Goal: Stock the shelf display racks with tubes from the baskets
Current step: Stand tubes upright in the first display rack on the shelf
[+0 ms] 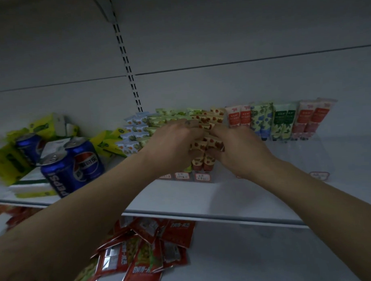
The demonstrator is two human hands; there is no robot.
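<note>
A clear stepped display rack (202, 177) stands on the white shelf (203, 202), filled with rows of small tubes. Both my hands are at its column of cream tubes with red fruit print (209, 118). My left hand (172, 140) curls its fingers round those tubes from the left, and my right hand (239, 151) pinches them from the right. Blue-and-white tubes (133, 129) and green tubes (165, 118) fill the columns to the left. A second clear rack (306, 140) on the right holds red, blue-floral and green tubes (261, 118). No basket is in view.
Blue Pepsi cans (76, 163) and yellow-green tissue packs (10, 161) crowd the shelf's left end. Red snack packets (146, 251) lie heaped on the lower shelf. A slotted upright (127, 64) runs up the grey back panel. A price tag (319, 175) sits at the right rack's front.
</note>
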